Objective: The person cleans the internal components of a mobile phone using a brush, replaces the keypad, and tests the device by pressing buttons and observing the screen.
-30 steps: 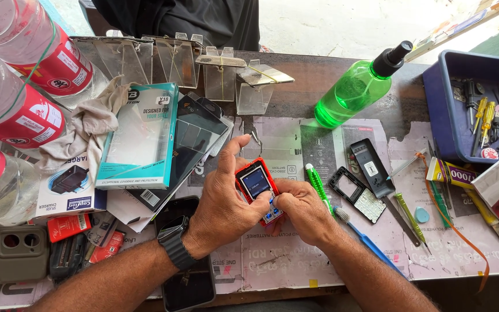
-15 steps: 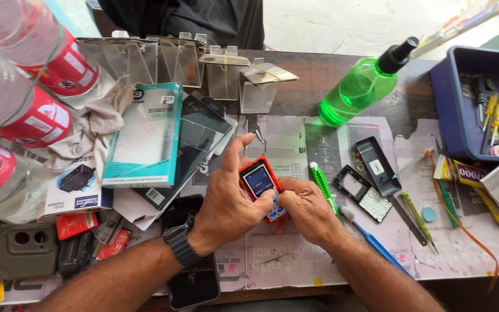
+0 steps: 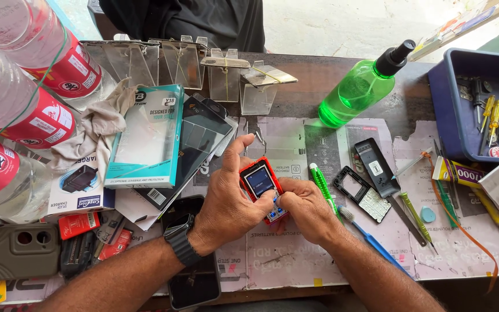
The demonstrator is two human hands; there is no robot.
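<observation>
Cluttered workbench [image 3: 295, 260], hands [image 3: 232, 199] around phone [image 3: 261, 184]

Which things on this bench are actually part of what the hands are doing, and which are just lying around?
In use:
- small red phone, held by left hand and right hand

Lying about:
- green spray bottle
- black phone frame
- green-handled toothbrush
- teal case box
- blue tool tray

Small red phone [image 3: 259, 180]: keypad hidden under both hands' fingers [image 3: 281, 199]. Plastic bottles [image 3: 24, 86]: cut off at left edge. Blue tray [image 3: 451, 115]: contents too small to identify.
</observation>
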